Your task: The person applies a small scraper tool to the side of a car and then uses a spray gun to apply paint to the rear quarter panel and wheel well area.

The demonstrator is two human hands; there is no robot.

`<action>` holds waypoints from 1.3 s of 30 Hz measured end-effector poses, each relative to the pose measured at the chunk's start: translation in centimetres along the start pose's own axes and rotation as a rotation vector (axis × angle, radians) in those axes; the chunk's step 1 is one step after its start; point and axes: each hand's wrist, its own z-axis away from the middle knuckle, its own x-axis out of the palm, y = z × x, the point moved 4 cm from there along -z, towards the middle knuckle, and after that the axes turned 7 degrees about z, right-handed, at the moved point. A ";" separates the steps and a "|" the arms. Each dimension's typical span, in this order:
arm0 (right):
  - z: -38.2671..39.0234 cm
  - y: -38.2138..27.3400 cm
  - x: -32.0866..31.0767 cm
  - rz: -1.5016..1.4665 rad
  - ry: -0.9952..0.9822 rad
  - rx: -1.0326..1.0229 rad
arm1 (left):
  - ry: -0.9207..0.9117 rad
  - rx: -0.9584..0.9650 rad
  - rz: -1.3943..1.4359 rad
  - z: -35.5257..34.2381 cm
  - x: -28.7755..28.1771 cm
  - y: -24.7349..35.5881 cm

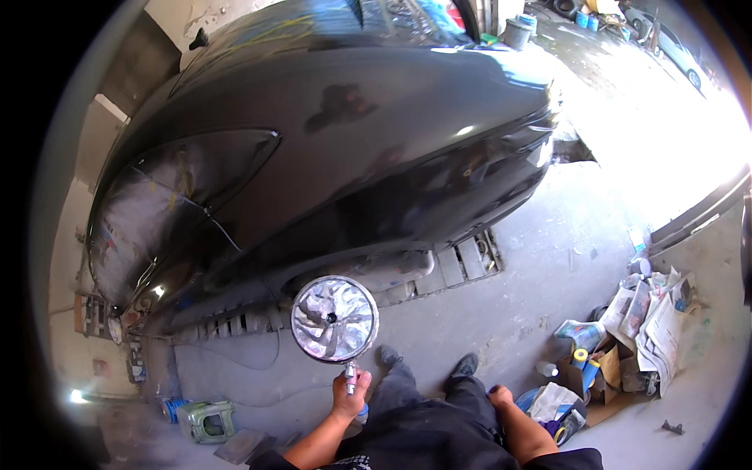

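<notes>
In my left hand [350, 398] is a spray gun, its fingers wrapped round the handle. The gun's broad round silver cup [334, 319] shows from above, with streaks fanning out from a dark middle. A silver knob [351, 385] sticks back over the hand. Beyond the cup, apart from it, stands a glossy dark car [313, 180]; its side window [188, 180] is covered with clear film and tape. My right hand [501, 396] rests by my right thigh, seemingly curled, with nothing visible in it; its fingers are partly hidden.
At the right, newspapers [659, 337], a cardboard box [607, 384] and rolls lie heaped against the wall. A green container [207, 421] stands at the lower left. A thin hose [276, 352] crosses the grey floor. Floor grating [470, 258] runs beside the car.
</notes>
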 end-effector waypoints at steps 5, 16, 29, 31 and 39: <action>0.3 1.6 -3.4 0.054 -0.295 -0.375 | -0.131 0.184 -0.075 0.1 5.0 1.5; 12.9 -17.9 -21.5 -0.246 0.183 -0.722 | -0.370 0.338 -0.056 -4.1 12.5 8.9; 22.2 -22.9 -35.7 -0.183 0.904 -0.996 | -1.057 0.199 0.524 -4.3 29.2 14.4; 23.4 -21.5 -38.4 -0.315 0.954 -0.976 | -1.110 0.233 0.534 -3.4 31.9 16.4; 19.6 -10.5 -48.6 -0.907 1.247 -0.804 | -1.174 0.732 -0.415 -2.5 45.4 19.3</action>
